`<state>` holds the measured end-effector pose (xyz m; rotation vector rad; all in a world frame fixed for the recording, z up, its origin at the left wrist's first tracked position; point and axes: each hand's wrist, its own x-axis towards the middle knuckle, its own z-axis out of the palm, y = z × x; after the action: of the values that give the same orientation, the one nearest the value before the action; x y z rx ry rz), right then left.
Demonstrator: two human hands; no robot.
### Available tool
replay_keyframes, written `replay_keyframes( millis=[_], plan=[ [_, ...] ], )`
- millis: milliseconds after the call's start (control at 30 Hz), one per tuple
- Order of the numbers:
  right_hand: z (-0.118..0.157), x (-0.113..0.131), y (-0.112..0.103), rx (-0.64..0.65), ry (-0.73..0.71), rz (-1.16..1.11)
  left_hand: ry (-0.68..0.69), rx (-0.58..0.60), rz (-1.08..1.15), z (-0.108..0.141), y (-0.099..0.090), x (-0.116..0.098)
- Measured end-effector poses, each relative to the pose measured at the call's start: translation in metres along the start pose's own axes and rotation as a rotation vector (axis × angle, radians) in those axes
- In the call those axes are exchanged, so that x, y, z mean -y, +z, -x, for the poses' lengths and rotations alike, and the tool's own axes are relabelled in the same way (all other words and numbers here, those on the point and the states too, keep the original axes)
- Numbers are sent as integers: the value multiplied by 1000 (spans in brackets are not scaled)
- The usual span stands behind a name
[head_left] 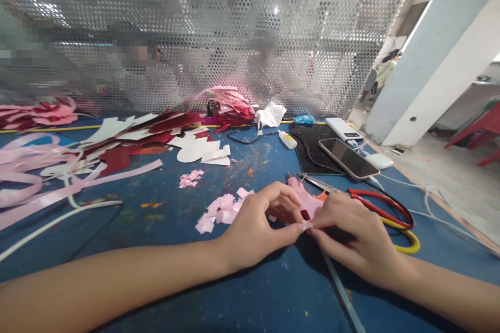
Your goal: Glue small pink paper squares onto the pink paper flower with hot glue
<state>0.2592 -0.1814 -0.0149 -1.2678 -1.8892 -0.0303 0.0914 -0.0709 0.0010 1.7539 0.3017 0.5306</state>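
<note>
Thumb and fingers of my left hand (262,221) pinch one side of a small pink ribbon piece (307,225). The other side of that piece is pinched by my right hand (353,234), so the two hands nearly meet. Just behind them lies a pink glue gun (303,196), partly hidden by my fingers. Cut pink ribbon pieces (223,209) form a loose pile left of my left hand, with a smaller heap of pink bits (191,178) farther back. Scissors with red handles (380,203) lie beyond my right hand, above a yellow handle (410,243).
On the blue table (250,296), a phone (349,158) and power bank (342,129) lie at the back right. A small white bottle (287,140) and white paper shapes (201,150) are behind the hands. Pink ribbon (121,174) and cables spread left. A perforated metal screen (219,26) stands behind.
</note>
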Motion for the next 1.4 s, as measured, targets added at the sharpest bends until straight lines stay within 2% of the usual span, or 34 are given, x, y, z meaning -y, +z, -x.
replay_keyframes(
  millis=[267,567,800,1067,1233,1333,1400],
  plan=[
    [2,-2,2,60,-5,-29,77,10,-216,2,0,0],
    [0,2,0,104,-46,24,250,-29,-475,3,4,-1],
    [1,1,1,144,-154,123,261,-14,-540,4,5,2],
    [6,-1,9,108,-240,283,451,12,-674,7,4,6],
    [8,1,8,119,-266,351,506,40,-761,9,4,3],
    [10,3,7,122,-276,373,517,31,-755,10,5,3],
    [9,4,7,94,-268,381,456,-12,-667,11,7,2]
  ],
)
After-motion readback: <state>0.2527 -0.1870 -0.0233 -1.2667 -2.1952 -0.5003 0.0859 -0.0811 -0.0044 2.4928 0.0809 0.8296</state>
